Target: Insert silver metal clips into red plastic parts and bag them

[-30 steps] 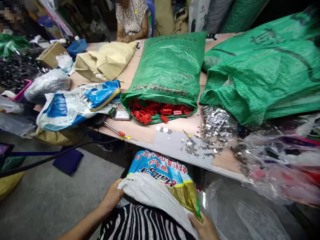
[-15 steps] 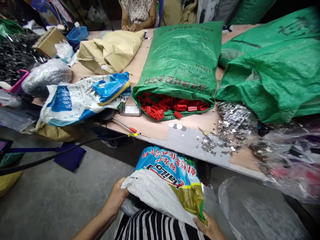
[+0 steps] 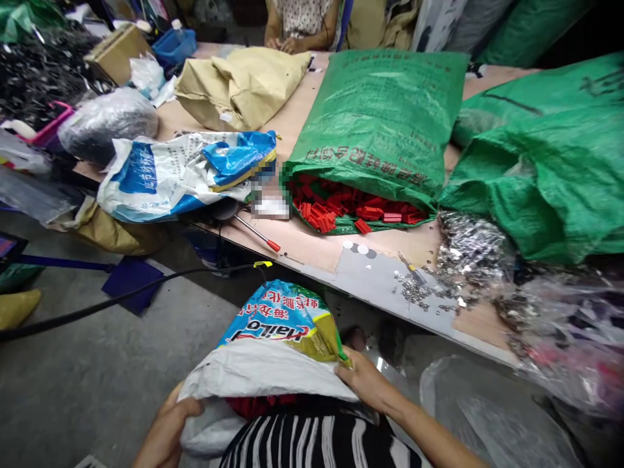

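Note:
A white woven sack with blue and gold print (image 3: 273, 351) rests on my lap below the table edge, its mouth held apart so that red pieces (image 3: 258, 404) show inside. My left hand (image 3: 168, 429) is closed on the sack's near left rim. My right hand (image 3: 365, 380) grips the gold corner of the rim on the right. On the table ahead lies a green sack (image 3: 385, 123) with its mouth toward me, spilling small red plastic parts (image 3: 351, 207).
Wooden table edge (image 3: 312, 263) runs across in front. Small silver metal parts (image 3: 458, 253), a second green sack (image 3: 541, 169), a blue-white sack (image 3: 185, 172), a red-handled screwdriver (image 3: 256, 233) and a tan paper bag (image 3: 241, 84) lie on it. Another person (image 3: 299, 19) sits opposite. A black cable (image 3: 121, 299) crosses the floor.
My hands have shifted along the sack's rim, right hand moving up and left, left hand down, and the mouth has come apart, showing red pieces. The view shifted left.

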Action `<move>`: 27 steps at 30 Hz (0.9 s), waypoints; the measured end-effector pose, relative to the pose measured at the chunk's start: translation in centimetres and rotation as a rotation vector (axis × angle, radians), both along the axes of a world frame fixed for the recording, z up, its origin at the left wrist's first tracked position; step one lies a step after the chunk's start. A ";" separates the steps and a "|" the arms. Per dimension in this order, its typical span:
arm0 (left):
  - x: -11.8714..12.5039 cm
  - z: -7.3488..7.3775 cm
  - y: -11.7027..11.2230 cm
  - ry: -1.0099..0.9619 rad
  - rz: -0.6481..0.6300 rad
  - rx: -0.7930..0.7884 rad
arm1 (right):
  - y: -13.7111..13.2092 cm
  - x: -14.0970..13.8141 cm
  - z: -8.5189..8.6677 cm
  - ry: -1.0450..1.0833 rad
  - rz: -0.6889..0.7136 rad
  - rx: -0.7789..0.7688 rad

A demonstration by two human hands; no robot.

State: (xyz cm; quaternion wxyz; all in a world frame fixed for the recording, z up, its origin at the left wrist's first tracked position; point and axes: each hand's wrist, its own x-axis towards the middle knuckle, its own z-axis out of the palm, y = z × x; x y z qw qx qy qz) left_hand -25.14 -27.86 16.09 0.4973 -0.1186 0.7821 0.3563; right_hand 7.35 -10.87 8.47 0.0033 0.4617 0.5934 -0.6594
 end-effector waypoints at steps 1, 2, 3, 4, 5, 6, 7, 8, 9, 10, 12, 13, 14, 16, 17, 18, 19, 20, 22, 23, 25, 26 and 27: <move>-0.5 0.2 -0.2 0.015 0.015 -0.002 | 0.3 -1.0 0.0 0.012 0.003 -0.004; -1.0 0.4 -0.3 0.029 0.025 -0.008 | 0.5 -2.0 0.0 0.025 0.006 -0.009; -1.5 0.7 -0.2 0.043 0.031 -0.012 | 0.7 -2.8 0.0 0.041 0.009 -0.015; -2.0 0.9 0.0 0.060 0.035 -0.011 | 1.0 -3.6 -0.1 0.059 0.012 -0.021; -2.6 1.2 0.3 0.083 0.039 -0.008 | 1.3 -4.4 -0.3 0.078 0.015 -0.025; -3.1 1.5 0.7 0.106 0.038 -0.002 | 1.7 -5.1 -0.5 0.097 0.015 -0.029; -3.7 1.9 1.2 0.129 0.033 0.002 | 2.2 -5.8 -0.7 0.119 0.011 -0.036; -4.4 2.2 1.8 0.155 0.025 0.004 | 2.7 -6.5 -1.0 0.141 0.004 -0.044; -5.0 2.6 2.5 0.182 0.017 0.003 | 3.2 -7.2 -1.2 0.163 -0.007 -0.053; -5.8 2.9 3.2 0.209 0.006 0.002 | 3.8 -7.9 -1.5 0.184 -0.022 -0.065; -7.4 3.4 4.7 0.263 -0.030 0.007 | 4.7 -9.3 -2.1 0.222 -0.059 -0.093; -8.3 3.5 5.5 0.294 -0.061 0.013 | 5.1 -10.0 -2.4 0.238 -0.083 -0.109; -9.3 3.3 6.4 0.336 -0.107 0.020 | 5.5 -10.7 -2.9 0.250 -0.110 -0.125; -11.5 2.2 8.6 0.439 -0.225 0.029 | 6.0 -12.0 -4.2 0.257 -0.180 -0.157; -12.6 1.3 9.9 0.511 -0.293 0.032 | 6.3 -12.6 -5.0 0.250 -0.220 -0.173; -13.5 0.1 11.2 0.555 -0.323 0.023 | 6.4 -13.2 -6.0 0.235 -0.262 -0.189; -14.4 -1.2 12.5 0.583 -0.344 0.018 | 6.5 -13.8 -7.0 0.213 -0.306 -0.206; -15.2 -2.6 13.6 0.622 -0.366 0.004 | 6.5 -14.5 -8.1 0.187 -0.347 -0.225; -16.4 -5.4 15.3 0.701 -0.418 -0.046 | 6.1 -16.1 -10.3 0.136 -0.419 -0.264; -16.9 -6.5 15.7 0.746 -0.432 -0.080 | 5.7 -17.0 -11.3 0.121 -0.443 -0.287; -17.9 -8.1 15.6 0.820 -0.445 -0.149 | 4.8 -19.1 -12.9 0.125 -0.472 -0.331; -18.4 -8.5 15.1 0.848 -0.445 -0.175 | 4.4 -20.1 -13.4 0.145 -0.482 -0.349; -18.8 -8.6 14.4 0.868 -0.445 -0.193 | 4.1 -21.0 -13.8 0.175 -0.492 -0.365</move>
